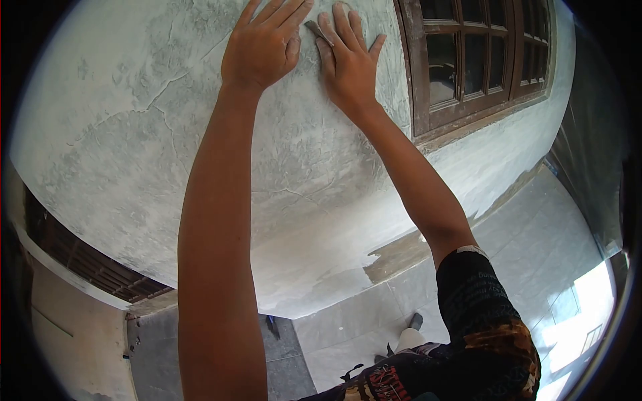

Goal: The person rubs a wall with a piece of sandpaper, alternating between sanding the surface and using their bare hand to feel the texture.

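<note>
Left hand (264, 43) open, flat on the plaster wall (134, 134). Right hand (348, 63) pins a grey sanding scrap (313, 29) against the wall, high up beside the window (468, 60). The surface looks rough and cracked; smoothing seems barely begun.

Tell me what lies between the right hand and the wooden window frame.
In the head view, only bare, rough plaster wall lies between the right hand and the window frame; nothing else is there.

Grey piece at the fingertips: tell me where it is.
Head view, top centre: the grey piece is pressed to the plastered wall under the right hand, beside the left hand, left of the wooden window.
</note>
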Demonstrator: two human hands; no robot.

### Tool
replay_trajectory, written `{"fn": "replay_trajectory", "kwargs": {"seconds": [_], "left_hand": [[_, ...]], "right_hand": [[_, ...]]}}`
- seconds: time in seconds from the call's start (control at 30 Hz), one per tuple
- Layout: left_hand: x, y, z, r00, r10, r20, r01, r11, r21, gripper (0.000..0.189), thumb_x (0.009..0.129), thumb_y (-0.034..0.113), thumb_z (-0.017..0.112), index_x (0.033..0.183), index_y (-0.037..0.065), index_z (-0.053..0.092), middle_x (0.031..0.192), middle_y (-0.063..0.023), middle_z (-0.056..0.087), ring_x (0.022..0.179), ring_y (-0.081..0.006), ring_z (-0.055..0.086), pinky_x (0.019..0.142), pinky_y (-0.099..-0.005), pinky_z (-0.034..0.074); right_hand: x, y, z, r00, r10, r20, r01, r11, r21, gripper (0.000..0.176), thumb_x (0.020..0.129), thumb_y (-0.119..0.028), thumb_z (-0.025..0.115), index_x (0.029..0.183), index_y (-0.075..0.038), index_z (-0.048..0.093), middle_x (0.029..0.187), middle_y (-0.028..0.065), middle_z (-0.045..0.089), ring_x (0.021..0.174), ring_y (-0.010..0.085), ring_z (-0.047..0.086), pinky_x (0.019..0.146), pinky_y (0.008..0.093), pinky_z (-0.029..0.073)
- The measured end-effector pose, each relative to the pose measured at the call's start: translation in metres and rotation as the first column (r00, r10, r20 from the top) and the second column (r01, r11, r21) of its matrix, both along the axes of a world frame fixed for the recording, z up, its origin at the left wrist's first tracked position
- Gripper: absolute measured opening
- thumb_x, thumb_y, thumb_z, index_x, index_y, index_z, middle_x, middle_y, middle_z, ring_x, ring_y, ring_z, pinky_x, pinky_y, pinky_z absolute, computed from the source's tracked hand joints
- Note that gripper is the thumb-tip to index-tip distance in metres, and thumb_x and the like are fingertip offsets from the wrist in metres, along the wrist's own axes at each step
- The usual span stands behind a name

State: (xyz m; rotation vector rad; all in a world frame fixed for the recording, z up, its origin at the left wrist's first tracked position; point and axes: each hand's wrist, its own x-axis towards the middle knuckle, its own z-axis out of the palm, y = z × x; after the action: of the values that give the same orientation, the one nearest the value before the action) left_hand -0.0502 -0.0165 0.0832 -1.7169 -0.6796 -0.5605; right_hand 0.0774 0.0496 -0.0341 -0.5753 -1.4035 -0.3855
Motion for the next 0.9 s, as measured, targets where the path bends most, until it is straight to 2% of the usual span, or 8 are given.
{"fn": "replay_trajectory", "kwargs": {"seconds": [0.13, 0.2, 0.37, 0.53, 0.63, 0.73, 0.83, 0.9], "left_hand": [[0.001, -0.003, -0.003, 1.000, -0.004, 0.009, 0.004, 1.000, -0.005, 0.047, 0.085, 0.009, 0.054, 0.131, 0.001, 0.062, 0.142, -0.0112, 0.058, 0.139, -0.0274, 0.046, 0.117, -0.0500, 0.032], [0.000, -0.003, -0.001, 1.000, -0.002, 0.009, 0.002, 1.000, -0.004, 0.047, 0.085, 0.009, 0.054, 0.131, 0.001, 0.062, 0.142, -0.0112, 0.058, 0.139, -0.0275, 0.046, 0.117, -0.0501, 0.032], [-0.001, -0.002, -0.003, 1.000, 0.004, 0.021, -0.004, 1.000, -0.009, 0.047, 0.084, 0.009, 0.054, 0.131, 0.002, 0.062, 0.142, -0.0110, 0.058, 0.139, -0.0277, 0.047, 0.117, -0.0503, 0.032], [0.000, -0.002, -0.002, 1.000, 0.008, 0.003, -0.008, 1.000, 0.001, 0.048, 0.084, 0.009, 0.054, 0.130, 0.002, 0.062, 0.142, -0.0112, 0.058, 0.139, -0.0273, 0.047, 0.117, -0.0501, 0.032], [0.000, -0.001, -0.001, 1.000, 0.003, 0.002, -0.003, 1.000, 0.001, 0.046, 0.085, 0.010, 0.054, 0.130, 0.002, 0.062, 0.142, -0.0113, 0.057, 0.139, -0.0274, 0.047, 0.117, -0.0499, 0.032], [0.001, -0.004, -0.002, 1.000, -0.009, 0.000, 0.009, 1.000, 0.000, 0.045, 0.087, 0.011, 0.054, 0.130, 0.002, 0.062, 0.142, -0.0114, 0.058, 0.139, -0.0274, 0.047, 0.117, -0.0498, 0.032], [0.001, -0.005, -0.002, 1.000, 0.007, -0.012, -0.007, 1.000, 0.003, 0.044, 0.088, 0.011, 0.054, 0.130, 0.001, 0.062, 0.142, -0.0116, 0.058, 0.139, -0.0274, 0.047, 0.117, -0.0499, 0.032], [0.002, -0.006, 0.000, 1.000, 0.009, -0.006, -0.009, 1.000, 0.009, 0.044, 0.088, 0.012, 0.054, 0.130, 0.001, 0.062, 0.142, -0.0117, 0.058, 0.139, -0.0274, 0.046, 0.117, -0.0499, 0.032]], "right_hand": [[-0.012, -0.015, -0.038, 0.998, 0.048, -0.034, -0.051, 0.996, -0.080, 0.045, 0.099, -0.016, 0.056, 0.144, -0.022, 0.053, 0.159, 0.0048, 0.038, 0.149, 0.0344, 0.029, 0.111, 0.0756, 0.007], [-0.014, -0.015, -0.063, 0.996, -0.015, 0.088, 0.024, 0.994, -0.107, 0.049, 0.095, -0.018, 0.062, 0.143, -0.022, 0.054, 0.158, 0.0031, 0.039, 0.147, 0.0342, 0.032, 0.110, 0.0780, 0.010], [-0.004, 0.000, -0.005, 0.999, -0.026, -0.031, 0.026, 1.000, 0.009, 0.049, 0.095, -0.016, 0.062, 0.143, -0.023, 0.054, 0.160, 0.0031, 0.037, 0.148, 0.0339, 0.031, 0.110, 0.0775, 0.010], [-0.010, -0.017, -0.055, 0.996, -0.018, 0.091, 0.026, 0.996, -0.088, 0.050, 0.094, -0.016, 0.063, 0.143, -0.023, 0.054, 0.159, 0.0038, 0.039, 0.149, 0.0332, 0.030, 0.110, 0.0769, 0.010], [-0.003, 0.008, -0.001, 0.998, -0.061, -0.023, 0.062, 0.997, 0.049, 0.050, 0.094, -0.018, 0.063, 0.143, -0.024, 0.054, 0.159, 0.0032, 0.039, 0.148, 0.0332, 0.031, 0.110, 0.0775, 0.011], [-0.006, 0.004, -0.007, 0.999, -0.022, -0.040, 0.022, 1.000, 0.016, 0.050, 0.095, -0.018, 0.063, 0.143, -0.025, 0.054, 0.159, 0.0025, 0.038, 0.148, 0.0329, 0.031, 0.109, 0.0783, 0.011], [-0.010, -0.014, -0.065, 0.996, -0.026, 0.084, 0.034, 0.995, -0.096, 0.051, 0.094, -0.017, 0.063, 0.143, -0.024, 0.054, 0.159, 0.0023, 0.038, 0.148, 0.0325, 0.032, 0.108, 0.0789, 0.012], [-0.003, -0.006, -0.048, 0.989, -0.048, 0.139, 0.061, 0.994, -0.095, 0.051, 0.094, -0.017, 0.063, 0.143, -0.024, 0.054, 0.159, 0.0024, 0.038, 0.148, 0.0327, 0.032, 0.108, 0.0789, 0.012]]}}
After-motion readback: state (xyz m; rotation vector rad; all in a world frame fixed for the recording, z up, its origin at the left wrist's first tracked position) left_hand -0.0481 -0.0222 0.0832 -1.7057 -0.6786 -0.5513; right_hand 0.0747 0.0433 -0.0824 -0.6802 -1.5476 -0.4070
